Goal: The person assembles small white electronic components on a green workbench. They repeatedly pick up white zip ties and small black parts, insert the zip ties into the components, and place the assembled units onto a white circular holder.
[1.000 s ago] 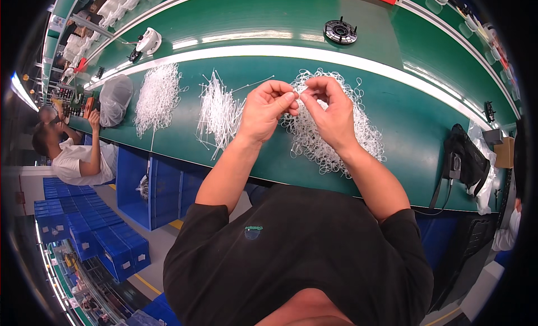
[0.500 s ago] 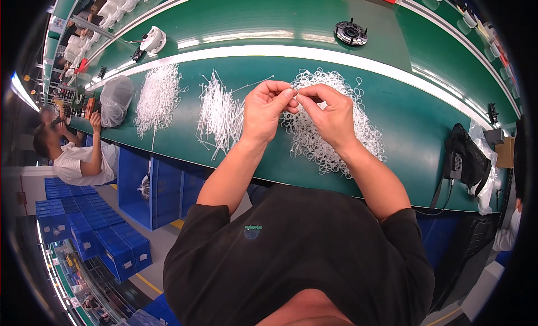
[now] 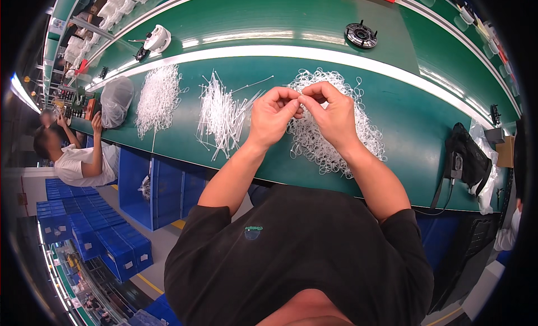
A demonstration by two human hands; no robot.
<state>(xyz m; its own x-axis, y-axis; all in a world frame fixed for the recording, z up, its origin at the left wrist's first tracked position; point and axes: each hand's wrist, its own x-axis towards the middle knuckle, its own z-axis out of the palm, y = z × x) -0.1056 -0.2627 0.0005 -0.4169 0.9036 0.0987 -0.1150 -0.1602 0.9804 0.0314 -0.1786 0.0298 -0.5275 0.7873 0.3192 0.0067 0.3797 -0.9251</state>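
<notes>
My left hand and my right hand meet at the fingertips above the bench, both closed in a pinch. Whatever sits between the fingertips is too small and covered to make out. Just under and behind my right hand spreads a large heap of white looped cable ties. To the left of my left hand lies a pile of straight white cable ties, some sticking out at its edges. Farther left is another heap of white looped ties.
A green conveyor runs beyond the bench, carrying a black round part and a white round housing. A clear plastic bag stands left, near a seated co-worker. A black mesh bag lies right. Blue crates stand below.
My joined hands have shifted slightly right and nearer to me, still pinching. The black part and white housing have moved right along the conveyor.
</notes>
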